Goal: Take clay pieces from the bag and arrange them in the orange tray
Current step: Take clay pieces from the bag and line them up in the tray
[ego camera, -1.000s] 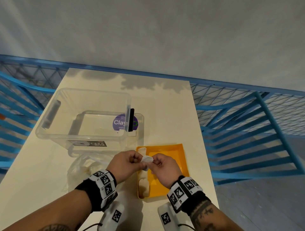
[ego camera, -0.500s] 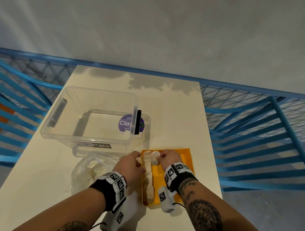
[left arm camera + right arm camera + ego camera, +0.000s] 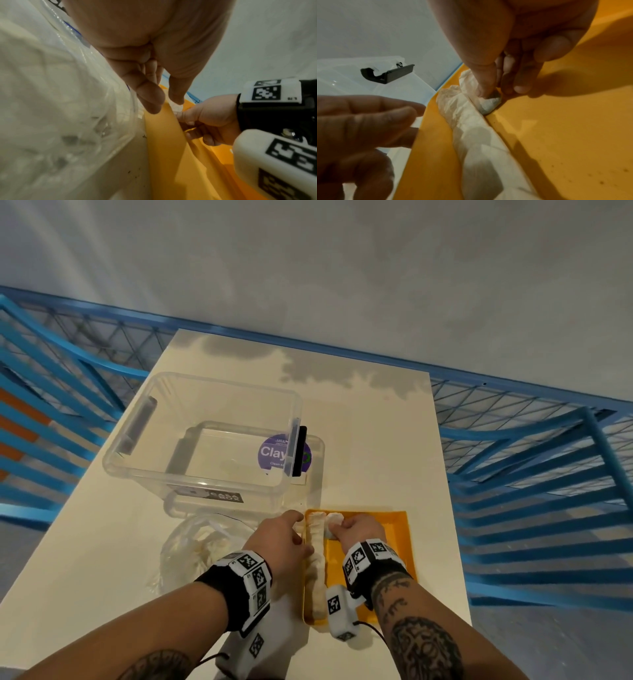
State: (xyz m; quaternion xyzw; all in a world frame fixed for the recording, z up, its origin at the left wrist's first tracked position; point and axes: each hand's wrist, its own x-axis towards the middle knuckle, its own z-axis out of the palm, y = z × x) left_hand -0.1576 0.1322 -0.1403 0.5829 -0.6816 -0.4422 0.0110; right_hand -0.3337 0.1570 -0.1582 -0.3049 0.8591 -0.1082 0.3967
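The orange tray [image 3: 394,529] lies at the table's near right. A row of white clay pieces [image 3: 315,563] runs along its left wall. My right hand [image 3: 335,531] pinches a small white clay piece [image 3: 334,519] down onto the tray floor at the far left corner, beside the row. In the right wrist view, thumb and fingers [image 3: 486,86] press on this clay piece [image 3: 488,104]. My left hand [image 3: 298,537] rests against the tray's left wall, fingers loosely curled, holding nothing. The clear plastic bag [image 3: 202,546] with more clay lies just left of it.
A clear plastic box [image 3: 205,436] with a black latch [image 3: 301,451] and a purple "Clay" label stands behind the bag and tray. Blue metal railings surround the table. The table's right edge runs close to the tray.
Both hands came down from above the tray. My right hand carried the clay piece to the tray's far left corner. My left hand let go of it and moved to the tray's left wall.
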